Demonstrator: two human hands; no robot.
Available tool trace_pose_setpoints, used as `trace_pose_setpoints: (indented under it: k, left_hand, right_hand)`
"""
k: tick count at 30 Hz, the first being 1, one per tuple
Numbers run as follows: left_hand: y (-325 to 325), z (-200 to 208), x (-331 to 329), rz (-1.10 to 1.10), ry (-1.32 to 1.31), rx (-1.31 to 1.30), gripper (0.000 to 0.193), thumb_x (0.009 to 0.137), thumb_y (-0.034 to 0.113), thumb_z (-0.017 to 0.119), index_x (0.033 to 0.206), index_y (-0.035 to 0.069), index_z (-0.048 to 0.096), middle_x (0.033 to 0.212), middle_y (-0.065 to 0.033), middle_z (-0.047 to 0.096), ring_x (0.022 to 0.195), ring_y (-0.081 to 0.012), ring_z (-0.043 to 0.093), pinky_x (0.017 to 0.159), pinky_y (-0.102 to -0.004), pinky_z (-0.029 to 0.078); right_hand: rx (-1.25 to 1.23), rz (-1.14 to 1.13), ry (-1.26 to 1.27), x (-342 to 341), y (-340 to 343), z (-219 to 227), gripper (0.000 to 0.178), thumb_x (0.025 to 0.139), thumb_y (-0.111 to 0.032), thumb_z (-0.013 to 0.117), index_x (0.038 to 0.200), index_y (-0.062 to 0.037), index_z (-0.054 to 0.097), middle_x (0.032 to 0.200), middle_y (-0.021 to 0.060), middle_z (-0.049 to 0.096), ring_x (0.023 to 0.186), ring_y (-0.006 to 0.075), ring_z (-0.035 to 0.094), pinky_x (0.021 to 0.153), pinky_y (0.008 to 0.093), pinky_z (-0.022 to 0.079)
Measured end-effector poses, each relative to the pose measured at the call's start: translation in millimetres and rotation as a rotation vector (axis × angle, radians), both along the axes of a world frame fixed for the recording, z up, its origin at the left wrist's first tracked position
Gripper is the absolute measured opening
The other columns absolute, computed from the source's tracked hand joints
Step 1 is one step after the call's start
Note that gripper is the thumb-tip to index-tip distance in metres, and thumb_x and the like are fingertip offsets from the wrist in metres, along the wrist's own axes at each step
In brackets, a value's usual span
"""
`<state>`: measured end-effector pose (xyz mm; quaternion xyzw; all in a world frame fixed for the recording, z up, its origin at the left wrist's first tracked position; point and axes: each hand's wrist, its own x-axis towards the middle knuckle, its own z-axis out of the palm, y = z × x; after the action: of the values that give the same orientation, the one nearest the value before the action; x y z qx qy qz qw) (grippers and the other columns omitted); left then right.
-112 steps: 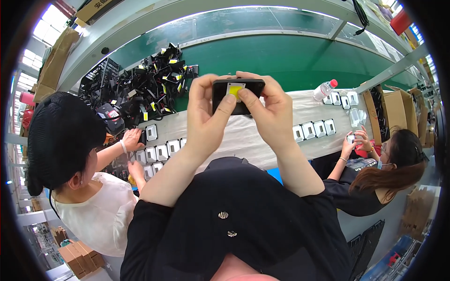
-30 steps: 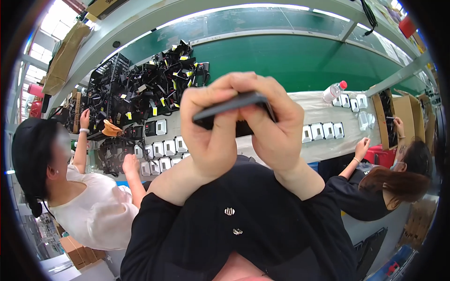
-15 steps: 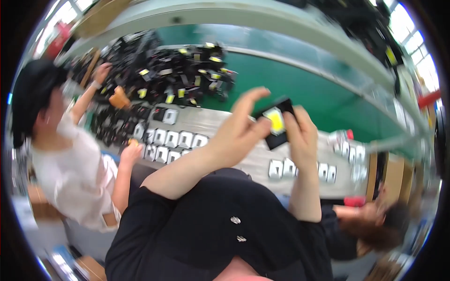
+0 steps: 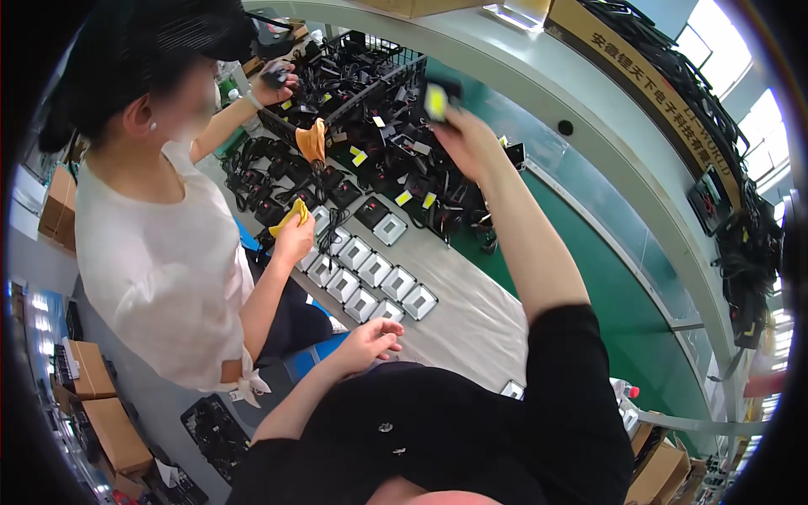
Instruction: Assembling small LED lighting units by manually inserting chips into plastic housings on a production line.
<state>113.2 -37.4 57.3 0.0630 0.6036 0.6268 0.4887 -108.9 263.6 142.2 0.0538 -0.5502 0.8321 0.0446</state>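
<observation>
My right hand (image 4: 468, 145) reaches far out over the pile, closed on a small black box-shaped device (image 4: 437, 100) with a bright yellow patch; motion blurs the device. Beneath and around it lies a heap of black devices (image 4: 404, 160) with cords, several bearing yellow labels. My left hand (image 4: 372, 343) is low and close to my body, its fingers loosely curled and apart, with nothing visible in them. Just beyond the left hand, square silver-framed units (image 4: 360, 304) sit in rows on the light grey table cover (image 4: 471, 311).
At the left a co-worker in white holds a yellow cloth (image 4: 290, 217) and a small black device (image 4: 274, 76). A black crate (image 4: 370, 93) stands at the back. A pale shelf beam (image 4: 589, 93) arches overhead. Cardboard boxes (image 4: 114, 433) stand at the lower left.
My view has swung left. My right hand has carried the black device out over the heap, while my left hand has let go of it and drawn back toward my body.
</observation>
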Motion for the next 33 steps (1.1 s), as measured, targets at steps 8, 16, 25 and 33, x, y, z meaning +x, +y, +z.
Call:
trace_pose_setpoints:
  k: [8,16,25,33]
  left_hand:
    - [-27,-15,-24,0.164,-0.096,-0.043,0.023,0.092,0.013,0.046,0.114,0.005,0.048,0.114,-0.0059,0.054,0.093,-0.0136,0.058,0.074,-0.0244,0.046]
    - [-13,-38,-37,0.165,-0.169,-0.14,0.021,0.093,0.015,0.047,0.112,0.004,0.049,0.111,-0.006,0.056,0.093,-0.0147,0.059,0.072,-0.0242,0.047]
    - [4,-29,-26,0.183,-0.143,-0.216,0.02,0.093,0.013,0.047,0.111,0.004,0.05,0.11,-0.006,0.057,0.092,-0.0142,0.06,0.071,-0.0229,0.048]
    - [45,-3,-39,0.092,0.118,-0.209,0.02,0.092,0.013,0.048,0.11,0.004,0.052,0.105,-0.0046,0.058,0.091,-0.0135,0.059,0.072,-0.0245,0.046]
  right_hand:
    - [0.929,-0.575,-0.083,-72,-61,-85,0.055,0.07,-0.028,0.066,0.119,-0.005,0.054,0.116,0.0193,0.053,0.112,0.0352,0.049,0.096,0.0403,0.04]
    - [1.369,-0.88,-0.956,72,119,-217,0.049,0.08,-0.035,0.057,0.127,-0.0241,0.047,0.134,0.014,0.037,0.121,0.0325,0.04,0.097,0.0435,0.037]
    - [1.32,-0.791,-0.987,131,169,-263,0.022,0.072,-0.027,0.068,0.087,-0.0113,0.064,0.091,0.0111,0.065,0.09,0.0272,0.061,0.08,0.0376,0.048]
    - [-0.322,-0.686,-0.416,215,147,-178,0.01,0.078,-0.011,0.058,0.069,-0.0063,0.056,0.068,0.0047,0.058,0.064,0.0148,0.057,0.06,0.0266,0.045]
